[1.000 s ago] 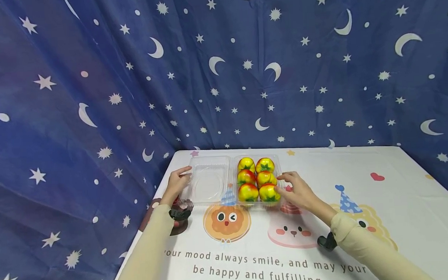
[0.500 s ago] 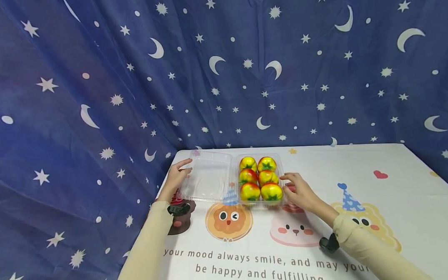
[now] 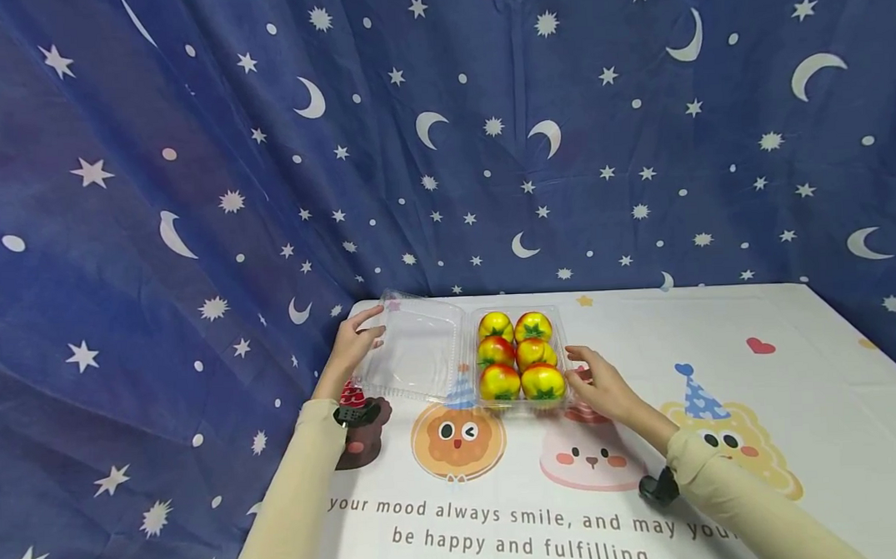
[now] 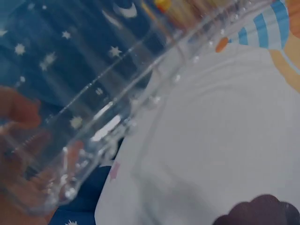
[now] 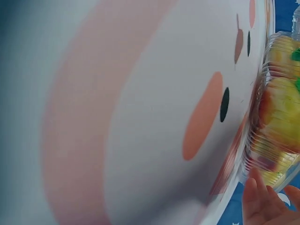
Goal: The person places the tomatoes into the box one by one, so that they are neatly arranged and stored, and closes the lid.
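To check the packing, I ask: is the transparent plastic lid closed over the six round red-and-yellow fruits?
No, the transparent plastic lid is tilted open beside the six fruits, which lie uncovered.

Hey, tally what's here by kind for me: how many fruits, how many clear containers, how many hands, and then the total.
Yellow-and-red fruits: 6
Clear container, counted with its lid: 1
Hands, left hand and right hand: 2
Total: 9

Both arms (image 3: 292,486) forward — fingers (image 3: 365,317) bent
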The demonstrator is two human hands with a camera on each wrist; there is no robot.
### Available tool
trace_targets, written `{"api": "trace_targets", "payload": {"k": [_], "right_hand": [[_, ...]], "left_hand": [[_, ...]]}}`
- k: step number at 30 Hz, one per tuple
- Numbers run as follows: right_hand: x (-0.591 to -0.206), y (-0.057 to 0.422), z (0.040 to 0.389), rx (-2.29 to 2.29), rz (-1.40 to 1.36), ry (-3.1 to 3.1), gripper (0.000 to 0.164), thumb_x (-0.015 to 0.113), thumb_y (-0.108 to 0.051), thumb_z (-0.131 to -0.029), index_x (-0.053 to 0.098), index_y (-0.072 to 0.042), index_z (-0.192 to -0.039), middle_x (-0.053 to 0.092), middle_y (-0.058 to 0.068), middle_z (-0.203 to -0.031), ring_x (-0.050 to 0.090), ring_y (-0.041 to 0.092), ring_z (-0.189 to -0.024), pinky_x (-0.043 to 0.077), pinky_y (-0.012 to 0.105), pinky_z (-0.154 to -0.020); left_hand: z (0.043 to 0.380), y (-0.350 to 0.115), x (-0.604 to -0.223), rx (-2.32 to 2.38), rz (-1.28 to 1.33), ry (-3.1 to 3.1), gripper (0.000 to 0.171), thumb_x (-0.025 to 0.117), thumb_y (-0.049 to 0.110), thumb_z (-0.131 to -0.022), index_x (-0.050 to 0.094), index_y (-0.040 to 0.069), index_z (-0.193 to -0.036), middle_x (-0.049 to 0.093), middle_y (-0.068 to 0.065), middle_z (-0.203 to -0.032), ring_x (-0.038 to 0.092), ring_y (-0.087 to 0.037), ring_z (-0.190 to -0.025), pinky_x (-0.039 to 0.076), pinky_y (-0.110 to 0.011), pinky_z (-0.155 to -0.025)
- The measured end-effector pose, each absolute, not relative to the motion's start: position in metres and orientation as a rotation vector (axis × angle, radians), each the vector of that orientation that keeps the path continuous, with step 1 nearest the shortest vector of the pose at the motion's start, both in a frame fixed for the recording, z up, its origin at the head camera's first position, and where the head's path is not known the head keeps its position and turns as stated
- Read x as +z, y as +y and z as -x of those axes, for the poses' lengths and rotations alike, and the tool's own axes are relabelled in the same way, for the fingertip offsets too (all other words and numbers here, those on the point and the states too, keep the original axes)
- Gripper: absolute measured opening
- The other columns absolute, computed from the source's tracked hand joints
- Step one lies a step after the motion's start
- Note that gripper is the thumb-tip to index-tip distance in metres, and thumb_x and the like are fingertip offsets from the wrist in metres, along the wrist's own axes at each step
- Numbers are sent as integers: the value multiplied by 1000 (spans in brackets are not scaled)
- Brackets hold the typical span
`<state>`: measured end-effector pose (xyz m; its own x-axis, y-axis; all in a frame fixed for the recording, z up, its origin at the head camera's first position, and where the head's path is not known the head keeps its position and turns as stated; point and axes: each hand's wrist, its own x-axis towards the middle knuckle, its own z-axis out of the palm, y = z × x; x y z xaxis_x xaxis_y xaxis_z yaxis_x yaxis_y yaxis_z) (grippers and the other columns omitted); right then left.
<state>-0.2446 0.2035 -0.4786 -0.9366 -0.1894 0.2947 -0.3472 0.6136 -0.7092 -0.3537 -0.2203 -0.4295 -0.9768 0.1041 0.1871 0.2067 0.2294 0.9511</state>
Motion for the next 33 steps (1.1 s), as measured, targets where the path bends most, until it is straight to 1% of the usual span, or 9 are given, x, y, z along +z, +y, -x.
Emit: {"api": "trace_targets", "payload": {"k": [4,8,11,14,16,19,26,29,33], "right_hand": [[-479,204,244,1239,-406,-2677,50,56,-13,-98,41,6,-142,52,31,-133,65,39,-100,55,49,-84],[-481,204,242,1240,-394,-2688,50,56,-15,-99,41,5,-142,53,31,-132,64,38,-99,55,49,-84],[-482,204,241,1240,-393,-2688,50,56,-15,-99,41,5,-142,53,30,-132,65,38,-98,55,49,-84],[-482,205,242,1238,-391,-2695,51,55,-17,-99,41,4,-143,53,30,-132,64,37,-99,55,49,-84],[-483,207,242,1239,-394,-2698,51,55,-18,-99,40,4,-143,53,30,-133,64,37,-100,55,49,-84],[-482,209,241,1236,-406,-2691,52,55,-18,-100,41,5,-143,54,30,-132,64,37,-99,55,48,-84],[-479,210,241,1239,-418,-2693,52,57,-19,-99,42,5,-143,54,30,-131,64,39,-100,55,49,-84],[-479,210,242,1237,-430,-2693,52,57,-18,-99,42,5,-143,54,30,-131,64,38,-99,56,49,-83],[-477,208,244,1239,-458,-2680,52,57,-16,-98,42,6,-142,55,32,-129,65,38,-96,56,49,-81]], "left_hand": [[352,-218,-422,-1933,369,-2347,49,53,3,-97,45,-3,-145,39,-17,-152,49,-44,-127,54,-32,-89],[345,-213,-410,-2036,402,-2268,48,52,-1,-97,44,-6,-144,39,-22,-151,48,-43,-129,51,-42,-95],[345,-208,-407,-2105,369,-2200,47,51,-2,-97,43,-7,-144,41,-22,-149,56,-30,-121,50,-45,-97],[349,-204,-409,-2133,340,-2141,45,50,1,-99,45,-4,-143,46,-20,-145,62,-12,-106,52,-39,-93],[348,-200,-406,-2164,346,-2095,44,49,3,-101,44,-5,-143,46,-22,-144,64,-7,-100,53,-39,-93],[347,-194,-403,-2204,355,-2039,43,46,7,-103,42,-4,-144,46,-24,-144,66,-10,-100,54,-38,-91],[346,-179,-402,-2309,328,-1809,41,39,7,-104,41,-3,-144,46,-28,-140,61,-41,-115,57,-33,-82],[345,-173,-403,-2328,333,-1702,40,40,1,-101,45,-4,-140,56,-23,-126,62,-41,-112,58,-34,-80],[344,-166,-407,-2358,345,-1585,38,43,-4,-97,47,-5,-134,60,-11,-105,68,-28,-98,58,-35,-79]]}}
